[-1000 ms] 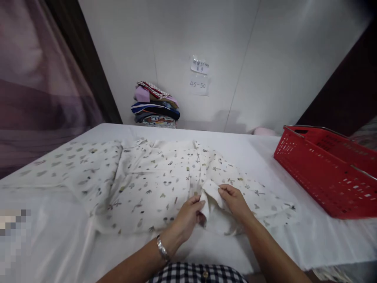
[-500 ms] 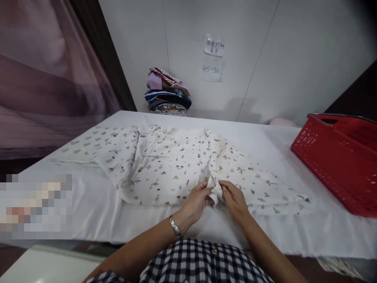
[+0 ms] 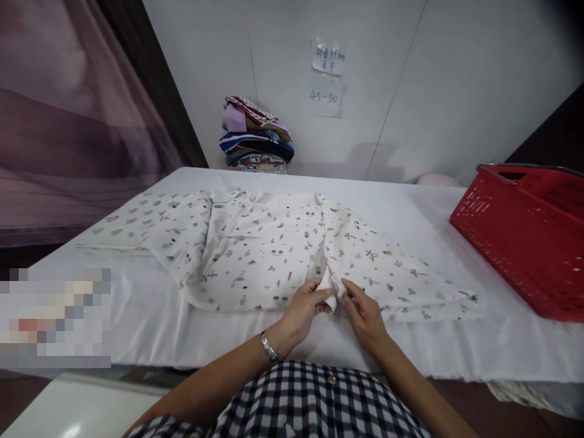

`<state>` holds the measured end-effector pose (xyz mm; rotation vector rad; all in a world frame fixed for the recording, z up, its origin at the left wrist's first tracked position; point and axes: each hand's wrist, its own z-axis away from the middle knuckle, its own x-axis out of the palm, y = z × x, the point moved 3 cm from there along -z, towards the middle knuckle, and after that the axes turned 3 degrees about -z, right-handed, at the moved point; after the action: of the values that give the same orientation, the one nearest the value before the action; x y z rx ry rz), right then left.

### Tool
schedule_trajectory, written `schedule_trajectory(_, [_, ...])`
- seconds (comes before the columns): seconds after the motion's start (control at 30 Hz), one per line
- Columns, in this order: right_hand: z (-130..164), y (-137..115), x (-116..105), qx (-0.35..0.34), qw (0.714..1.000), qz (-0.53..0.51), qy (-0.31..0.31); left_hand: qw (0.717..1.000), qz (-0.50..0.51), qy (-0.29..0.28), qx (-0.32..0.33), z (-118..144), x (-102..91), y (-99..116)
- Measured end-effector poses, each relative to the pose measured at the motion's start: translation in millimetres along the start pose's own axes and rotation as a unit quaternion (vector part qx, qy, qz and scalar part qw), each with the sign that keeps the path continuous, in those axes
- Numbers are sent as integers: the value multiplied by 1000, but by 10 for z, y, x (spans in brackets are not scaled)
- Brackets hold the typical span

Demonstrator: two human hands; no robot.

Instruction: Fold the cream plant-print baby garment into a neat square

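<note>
A white cloth (image 3: pixel 260 255) printed with small palms, leaves and birds lies spread across the table, loosely folded and wrinkled. I cannot tell what kind of cloth article it is. At its near edge, right of the middle, a small piece of it is bunched up. My left hand (image 3: pixel 306 310), with a silver bracelet at the wrist, pinches this piece from the left. From the right, my right hand (image 3: pixel 366 313) pinches the same bunched edge between thumb and fingers. The two hands are close together, a little above the table's front part.
The table (image 3: pixel 406 207) has a shiny white cover. On the right stands a red plastic basket (image 3: pixel 515 243) with a metal handle. Behind the table, a stack of folded fabrics (image 3: pixel 258 137) sits by the wall, below paper signs (image 3: pixel 325 97). A pinkish curtain (image 3: pixel 77 121) hangs at left.
The bunched piece between my fingers has shifted slightly, and less of it hangs below them. Both hands keep their pinch. The view has tilted down a little.
</note>
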<state>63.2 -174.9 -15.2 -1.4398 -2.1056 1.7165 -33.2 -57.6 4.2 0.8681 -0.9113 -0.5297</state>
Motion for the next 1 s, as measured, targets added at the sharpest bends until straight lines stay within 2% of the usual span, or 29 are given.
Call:
schedule_trajectory(0.13, [-114,-53,-97,65,996,-65,18,999,-23,19,12,29,-10,33])
schedule_trajectory(0.23, [-172,-109,-83,77,994,-69,-20,998,-48,25,33,52,-10,56])
schedule_trajectory(0.3, [-180,-146,-40,64,996,-47,-46,997,-66,20,45,67,-9,59])
schedule_trajectory(0.43, [-127,-221,54,21,998,3,-58,992,-108,14,64,91,-27,42])
schedule_trajectory(0.6, [-7,-307,134,-65,993,64,-73,992,-92,40,73,106,-68,17])
schedule_trajectory(0.77, [36,-284,156,-94,987,115,-58,990,-108,55,76,121,-49,20])
schedule_trajectory(1.0, [19,-252,191,-107,987,107,-53,989,-116,50,77,123,-40,22])
